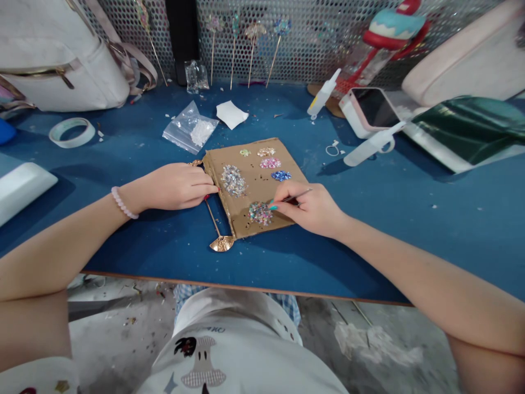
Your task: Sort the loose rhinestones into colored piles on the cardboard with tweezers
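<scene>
My left hand lies at the left edge of a brown cardboard sheet, its fingers pressed together over a gold rod with a fan-shaped end. The middle of that rod is hidden under the hand. My right hand is closed around slim dark tweezers, low over the cardboard. Their tip is too small to make out, close to a multicoloured rhinestone pile. Silver rhinestones lie to the left. Blue stones, pink stones and champagne stones sit farther up.
Behind the cardboard are a zip bag and a white scrap. Glue bottles and a phone lie at right. A tape roll is at left. Decorated sticks lean on the mesh panel.
</scene>
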Motion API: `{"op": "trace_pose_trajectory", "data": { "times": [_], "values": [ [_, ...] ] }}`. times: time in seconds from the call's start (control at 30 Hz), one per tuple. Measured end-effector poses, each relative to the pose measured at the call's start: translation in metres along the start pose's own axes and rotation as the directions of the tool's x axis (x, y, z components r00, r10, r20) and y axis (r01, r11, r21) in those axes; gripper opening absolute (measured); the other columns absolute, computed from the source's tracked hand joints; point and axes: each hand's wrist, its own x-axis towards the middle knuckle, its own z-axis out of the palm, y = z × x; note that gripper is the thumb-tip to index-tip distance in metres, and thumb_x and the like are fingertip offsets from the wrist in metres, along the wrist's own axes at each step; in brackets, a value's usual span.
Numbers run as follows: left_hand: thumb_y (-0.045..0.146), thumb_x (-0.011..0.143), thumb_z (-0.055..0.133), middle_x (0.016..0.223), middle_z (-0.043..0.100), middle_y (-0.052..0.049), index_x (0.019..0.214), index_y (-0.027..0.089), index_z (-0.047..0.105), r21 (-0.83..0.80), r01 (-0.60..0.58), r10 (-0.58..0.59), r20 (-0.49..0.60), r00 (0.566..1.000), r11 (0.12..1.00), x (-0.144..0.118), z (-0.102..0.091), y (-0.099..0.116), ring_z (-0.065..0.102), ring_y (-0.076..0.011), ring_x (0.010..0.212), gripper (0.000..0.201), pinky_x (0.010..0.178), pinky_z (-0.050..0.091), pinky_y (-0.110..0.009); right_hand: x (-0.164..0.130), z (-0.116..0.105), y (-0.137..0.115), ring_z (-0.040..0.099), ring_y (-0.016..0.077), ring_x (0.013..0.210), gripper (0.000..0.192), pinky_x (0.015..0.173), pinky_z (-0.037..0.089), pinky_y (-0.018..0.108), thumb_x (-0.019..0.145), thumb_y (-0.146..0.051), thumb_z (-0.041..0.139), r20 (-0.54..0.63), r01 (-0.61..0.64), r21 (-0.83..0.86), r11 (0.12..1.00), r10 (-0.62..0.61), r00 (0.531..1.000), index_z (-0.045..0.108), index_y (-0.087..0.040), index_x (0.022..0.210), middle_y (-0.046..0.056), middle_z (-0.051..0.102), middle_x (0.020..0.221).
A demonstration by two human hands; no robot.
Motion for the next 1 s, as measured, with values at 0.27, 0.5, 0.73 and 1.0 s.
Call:
{"op": "trace_pose_trajectory", "data": {
  "times": [0.27,0.5,0.73,1.0],
  "values": [
    [0.026,0.102,0.035,0.106,0.073,-0.01,0.118,0.017,0.067,0.028,-0.027,0.028,-0.027,0.999,0.999,0.0002,0.0,0.0,0.066,-0.0187,0.099,0.037,0.079,0.048,-0.029,-0.0002,0.0012,0.0002,0.05,0.0112,0.053,0.032,0.052,0.034,0.027,0.09,-0.043,0.056,0.006,-0.009,0.004,1.0,0.009,1.0,0.056,-0.021,0.068,0.0,0.06,0.061],
    [0.027,0.102,0.035,0.108,0.073,-0.01,0.118,0.018,0.067,0.023,-0.013,0.013,-0.005,1.0,1.0,0.0001,0.0007,-0.0002,0.066,-0.0186,0.101,0.037,0.08,0.049,-0.029,0.0002,0.001,0.0005,0.049,0.0114,0.052,0.03,0.052,0.033,0.027,0.089,-0.041,0.056,0.006,-0.017,0.006,1.0,0.017,1.0,0.056,-0.021,0.067,0.0,0.059,0.059],
    [0.027,0.102,0.036,0.11,0.072,-0.009,0.119,0.019,0.067,-0.003,-0.002,0.002,0.001,1.0,1.0,-0.0002,0.0,0.0003,0.065,-0.0182,0.103,0.037,0.082,0.049,-0.029,-0.0002,0.0009,0.0005,0.048,0.0114,0.053,0.032,0.052,0.033,0.027,0.09,-0.044,0.055,0.014,-0.028,0.002,1.0,0.028,1.0,0.056,-0.021,0.067,0.0,0.059,0.06],
    [0.028,0.101,0.037,0.109,0.072,-0.009,0.12,0.02,0.066,0.01,0.009,-0.009,0.028,1.0,1.0,-0.0016,0.0013,-0.0007,0.065,-0.0181,0.104,0.036,0.083,0.048,-0.029,-0.0001,0.0016,0.0006,0.048,0.011,0.052,0.032,0.052,0.034,0.027,0.09,-0.043,0.055,-0.003,-0.004,0.001,1.0,0.004,1.0,0.056,-0.021,0.068,0.0,0.059,0.06]
  ]
}}
